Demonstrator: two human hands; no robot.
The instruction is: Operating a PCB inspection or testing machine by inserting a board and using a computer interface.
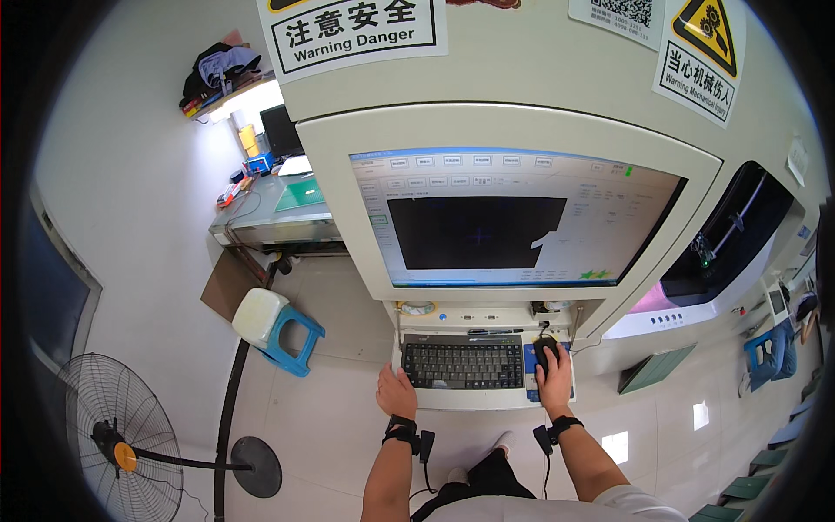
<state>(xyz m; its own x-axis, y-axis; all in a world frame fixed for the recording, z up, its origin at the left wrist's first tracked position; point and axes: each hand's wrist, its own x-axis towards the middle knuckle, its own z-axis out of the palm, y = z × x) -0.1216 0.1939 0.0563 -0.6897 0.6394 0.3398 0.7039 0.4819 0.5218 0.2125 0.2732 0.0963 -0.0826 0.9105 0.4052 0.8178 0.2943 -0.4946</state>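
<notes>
now, the right hand (553,384) holds a mouse (545,351) (left hand (397,393) beside the keyboard (464,363)).

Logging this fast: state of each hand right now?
Left hand: loosely curled at the left front corner of the keyboard tray; grip cannot be told.
Right hand: closed over the black mouse.

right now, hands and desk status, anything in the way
Right hand on black mouse. Left hand beside keyboard, near left corner. Pen behind keyboard, not in the way.

Partly hidden under right hand (554,381), right of centre: mouse (545,346). Too small to read, upper centre: screen text (452,161).
</notes>
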